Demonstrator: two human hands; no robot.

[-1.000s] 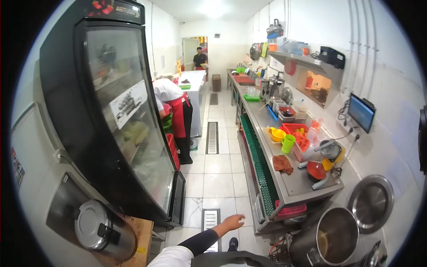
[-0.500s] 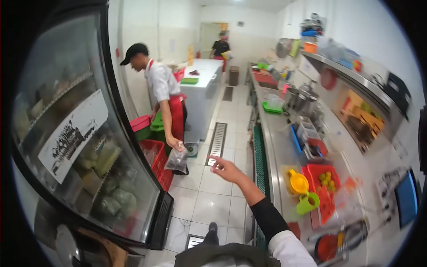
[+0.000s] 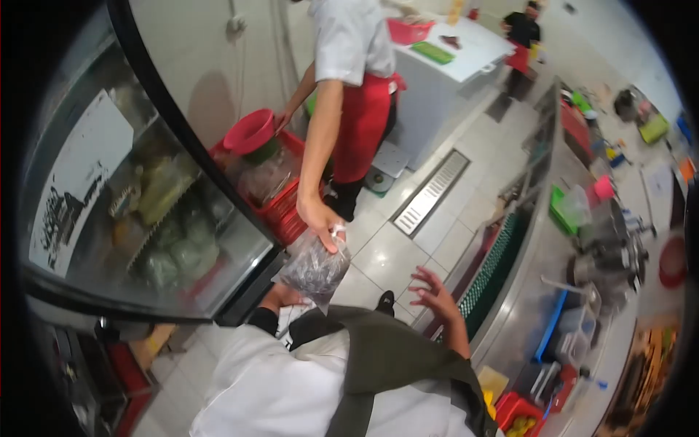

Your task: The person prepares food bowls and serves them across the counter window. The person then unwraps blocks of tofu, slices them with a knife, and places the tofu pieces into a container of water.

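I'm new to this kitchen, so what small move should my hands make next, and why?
Probably bring the open right hand under the plastic bag: a co-worker's hand holds it by the top, the left hand is near it, and the right is apart.

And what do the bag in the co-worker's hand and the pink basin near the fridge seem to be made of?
The bag looks like thin, glossy plastic film: see-through, wrinkled, with bright glints. The pink basin is probably smooth plastic, given its even, bright colour, though coated metal is possible.
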